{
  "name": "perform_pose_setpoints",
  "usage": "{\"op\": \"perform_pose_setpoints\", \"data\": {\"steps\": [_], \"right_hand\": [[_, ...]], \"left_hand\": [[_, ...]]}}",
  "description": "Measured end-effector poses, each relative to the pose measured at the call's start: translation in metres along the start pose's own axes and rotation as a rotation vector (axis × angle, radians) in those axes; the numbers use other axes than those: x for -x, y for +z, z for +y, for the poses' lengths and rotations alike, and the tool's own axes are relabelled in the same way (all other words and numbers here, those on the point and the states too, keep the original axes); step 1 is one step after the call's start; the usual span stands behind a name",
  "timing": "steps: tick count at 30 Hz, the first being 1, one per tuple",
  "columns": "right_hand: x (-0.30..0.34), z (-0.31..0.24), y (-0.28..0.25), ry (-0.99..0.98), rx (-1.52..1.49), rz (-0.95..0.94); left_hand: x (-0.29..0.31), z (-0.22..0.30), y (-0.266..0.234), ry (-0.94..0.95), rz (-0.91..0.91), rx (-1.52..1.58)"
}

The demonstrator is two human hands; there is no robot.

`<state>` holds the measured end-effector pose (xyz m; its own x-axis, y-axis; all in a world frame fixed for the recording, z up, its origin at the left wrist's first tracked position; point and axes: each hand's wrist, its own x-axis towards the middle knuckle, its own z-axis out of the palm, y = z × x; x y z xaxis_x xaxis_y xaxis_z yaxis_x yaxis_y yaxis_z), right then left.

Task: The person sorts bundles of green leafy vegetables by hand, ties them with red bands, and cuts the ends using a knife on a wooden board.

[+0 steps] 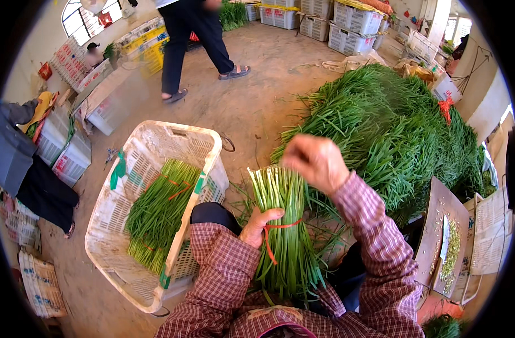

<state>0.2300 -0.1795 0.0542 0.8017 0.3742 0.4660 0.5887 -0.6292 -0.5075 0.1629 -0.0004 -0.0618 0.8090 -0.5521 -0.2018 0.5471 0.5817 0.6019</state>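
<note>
My left hand (257, 225) is wrapped round a bundle of green chives (294, 248), held with its pale cut ends up and its leaves down toward my lap. A thin orange-red tie (284, 226) circles the bundle at my thumb, one loose end hanging. Just above and right of the cut ends is my right hand (318, 163), its fingers curled in and slightly blurred; whether anything is between them is hidden. To my left, tied bundles of chives (164, 211) lie in a dirty white plastic basket (105, 248).
A large heap of loose chives (381, 141) covers the floor at the right. Beside me, a board (429, 256) bears a knife (444, 239) and trimmings. One person (189, 45) walks ahead; another (29, 169) stands at left. Stacked crates (347, 39) line the back.
</note>
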Motion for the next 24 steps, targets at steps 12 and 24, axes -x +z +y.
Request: {"op": "perform_pose_setpoints", "data": {"steps": [12,24], "right_hand": [[0.043,-0.014,0.019,0.008,0.378,-0.152],[-0.043,0.042,0.003,-0.317,0.789,0.345]], "left_hand": [[-0.006,-0.008,-0.005,0.043,0.047,-0.12],[0.0,-0.005,-0.001,0.057,-0.044,-0.204]]}}
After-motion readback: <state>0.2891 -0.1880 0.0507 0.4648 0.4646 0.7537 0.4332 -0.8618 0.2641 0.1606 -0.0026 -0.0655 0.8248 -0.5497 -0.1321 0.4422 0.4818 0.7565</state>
